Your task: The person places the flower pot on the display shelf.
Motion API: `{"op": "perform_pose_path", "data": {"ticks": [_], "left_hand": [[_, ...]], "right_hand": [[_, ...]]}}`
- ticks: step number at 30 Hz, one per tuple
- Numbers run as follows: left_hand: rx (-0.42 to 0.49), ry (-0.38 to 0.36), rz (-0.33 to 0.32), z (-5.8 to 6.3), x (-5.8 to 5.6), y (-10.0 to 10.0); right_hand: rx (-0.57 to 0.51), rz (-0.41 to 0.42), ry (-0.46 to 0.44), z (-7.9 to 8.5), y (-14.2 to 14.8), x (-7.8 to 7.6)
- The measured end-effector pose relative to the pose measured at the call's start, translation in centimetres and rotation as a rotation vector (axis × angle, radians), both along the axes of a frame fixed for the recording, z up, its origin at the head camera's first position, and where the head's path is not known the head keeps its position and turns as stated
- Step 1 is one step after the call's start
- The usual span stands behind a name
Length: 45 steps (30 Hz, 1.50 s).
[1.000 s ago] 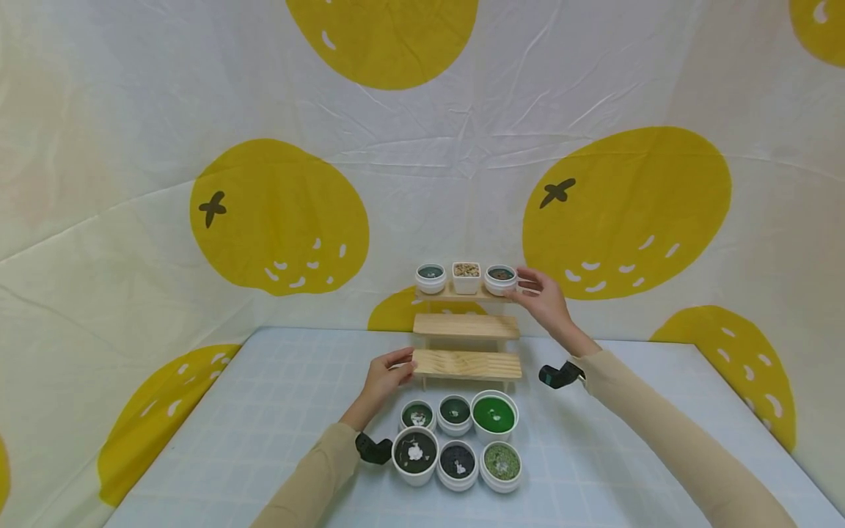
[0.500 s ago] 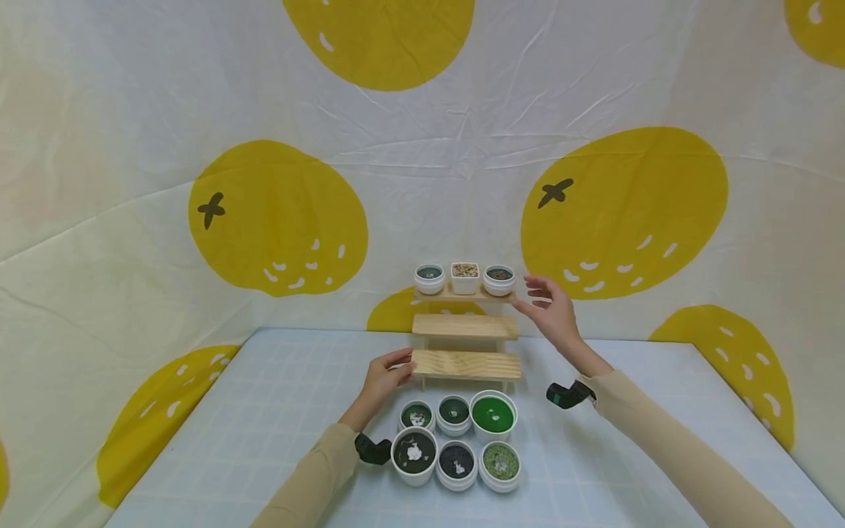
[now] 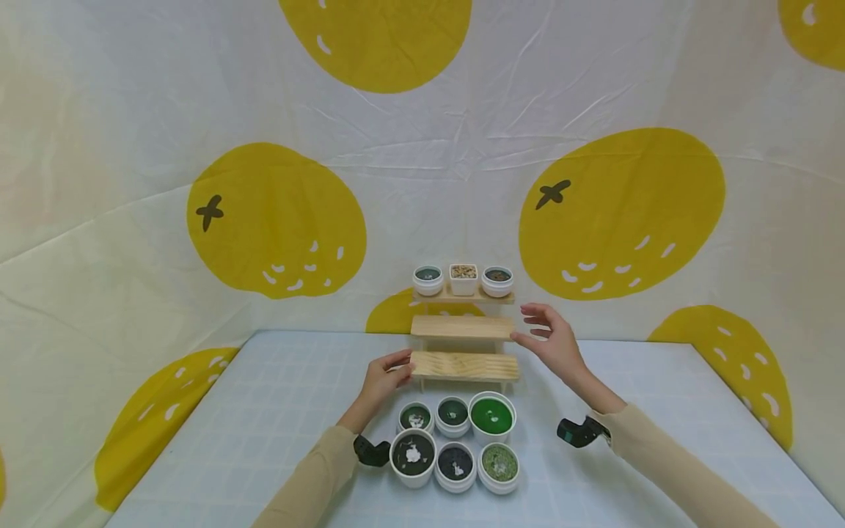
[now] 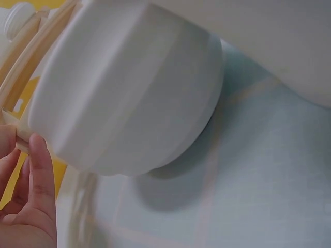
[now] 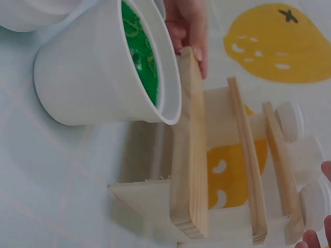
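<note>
A three-step wooden display stand (image 3: pixel 465 365) stands at the middle of the table. My left hand (image 3: pixel 381 380) pinches the left end of its lowest step between thumb and finger, which the left wrist view also shows. On the top step sit a round white pot (image 3: pixel 428 286), a square white pot (image 3: pixel 463 286) with speckled filling, and another round white pot (image 3: pixel 497 287). My right hand (image 3: pixel 553 343) is at the right end of the middle step, fingers spread and loosely bent, holding nothing. The right wrist view shows only its fingertips (image 5: pixel 311 238).
In front of the stand several white pots stand in two rows, among them a bright green-filled pot (image 3: pixel 491 416), a dark-filled large pot (image 3: pixel 413 456) and a moss-green one (image 3: pixel 499 468). Behind the table (image 3: pixel 264 411) hangs a cloth (image 3: pixel 429 198) with yellow fruit prints.
My right hand has let go of the right-hand round pot on the top step and come down to the middle step's level. The left hand keeps its grip on the stand.
</note>
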<state>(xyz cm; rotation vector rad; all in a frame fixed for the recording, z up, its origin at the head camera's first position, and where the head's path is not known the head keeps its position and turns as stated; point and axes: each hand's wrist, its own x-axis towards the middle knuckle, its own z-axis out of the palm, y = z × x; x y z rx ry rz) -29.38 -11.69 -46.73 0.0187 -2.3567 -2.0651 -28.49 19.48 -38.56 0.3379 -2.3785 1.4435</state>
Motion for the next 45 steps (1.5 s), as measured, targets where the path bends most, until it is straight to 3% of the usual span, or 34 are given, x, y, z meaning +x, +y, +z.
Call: {"op": "perform_pose_path", "data": {"ticks": [6, 15, 28, 36, 45], "left_hand": [[0.000, 0.005, 0.006, -0.1, 0.1, 0.0], [-0.003, -0.004, -0.002, -0.1, 0.0, 0.0], [0.017, -0.011, -0.001, -0.5, -0.2, -0.1], [0.006, -0.020, 0.001, -0.5, -0.3, -0.1], [0.002, -0.021, -0.003, -0.5, -0.3, -0.2]], "right_hand": [[0.025, 0.027, -0.037, 0.7, -0.7, 2.7], [0.068, 0.065, -0.093, -2.7, 0.3, 2.9], [0.036, 0.196, -0.147, -4.4, 0.7, 5.0], [0.003, 0.241, -0.233, -5.2, 0.8, 5.8], [-0.004, 0.363, -0.258, -6.4, 0.9, 6.5]]}}
